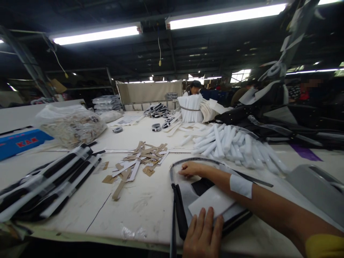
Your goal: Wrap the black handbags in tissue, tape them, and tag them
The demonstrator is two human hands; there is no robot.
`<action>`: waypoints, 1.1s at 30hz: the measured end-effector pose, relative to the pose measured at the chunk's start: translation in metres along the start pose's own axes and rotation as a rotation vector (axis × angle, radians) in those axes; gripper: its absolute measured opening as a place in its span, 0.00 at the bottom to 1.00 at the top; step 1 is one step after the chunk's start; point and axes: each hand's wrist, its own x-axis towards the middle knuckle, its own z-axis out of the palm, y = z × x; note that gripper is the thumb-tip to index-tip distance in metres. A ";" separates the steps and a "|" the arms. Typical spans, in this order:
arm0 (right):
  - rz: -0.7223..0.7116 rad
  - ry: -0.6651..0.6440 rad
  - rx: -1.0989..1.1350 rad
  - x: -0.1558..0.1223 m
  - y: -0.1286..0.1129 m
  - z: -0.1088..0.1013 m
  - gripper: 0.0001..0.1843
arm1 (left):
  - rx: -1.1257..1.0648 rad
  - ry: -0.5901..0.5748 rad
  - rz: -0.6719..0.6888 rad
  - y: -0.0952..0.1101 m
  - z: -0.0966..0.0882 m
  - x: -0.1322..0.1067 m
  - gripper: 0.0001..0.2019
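In front of me lies a black and grey fabric piece (pixel 185 191) with a curved, dark-edged rim, like a panel or part of a bag. A folded white sheet (pixel 211 202) rests on it. My left hand (pixel 202 234) lies flat near the table's front edge, fingers stretched over the near edge of the white sheet. My right hand (pixel 190 169) reaches across the piece to its far left corner. Its fingers are curled and closed near the rim; what is between them, if anything, is hidden. A white patch (pixel 241 186) sits on my right forearm.
White foam strips (pixel 231 143) are heaped beyond my right arm. Cardboard strips (pixel 142 159) lie left of the piece. Black and white strips (pixel 51 182) are stacked at far left, near a full plastic bag (pixel 71 123). A grey panel (pixel 317 190) lies right. A person (pixel 195 87) is at the back.
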 end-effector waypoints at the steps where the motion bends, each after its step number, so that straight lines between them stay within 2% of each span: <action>1: -0.003 0.010 0.054 0.000 0.001 0.001 0.11 | -0.001 0.007 -0.005 0.001 0.002 -0.006 0.18; 6: -0.054 0.049 0.327 -0.009 -0.001 -0.001 0.09 | 0.014 0.000 0.005 0.000 0.006 -0.016 0.16; 11: -0.151 0.057 0.516 -0.025 -0.009 -0.008 0.19 | 0.021 -0.013 0.021 0.000 0.005 -0.015 0.16; 16: -0.262 0.078 0.546 -0.037 -0.019 -0.012 0.25 | 0.017 -0.062 0.031 -0.001 0.000 -0.013 0.18; 21: -0.392 0.108 0.532 -0.049 -0.037 -0.015 0.24 | 0.018 -0.081 0.039 -0.002 -0.003 -0.010 0.20; 23: -0.438 0.098 0.512 -0.061 -0.043 -0.017 0.23 | 0.028 -0.080 0.057 -0.004 -0.008 -0.005 0.20; 25: -0.487 0.089 0.433 -0.080 -0.044 -0.017 0.20 | 0.046 -0.135 0.113 -0.008 -0.016 0.004 0.20; 29: -0.553 0.120 0.161 -0.126 -0.030 -0.008 0.14 | 0.068 -0.321 0.251 -0.016 -0.034 0.022 0.20; 31: -0.616 0.104 0.088 -0.147 -0.015 0.000 0.11 | 0.047 -0.323 0.237 -0.017 -0.037 0.027 0.19; 33: -0.711 0.054 0.068 -0.163 0.000 0.010 0.09 | -0.013 -0.287 0.167 -0.015 -0.038 0.029 0.17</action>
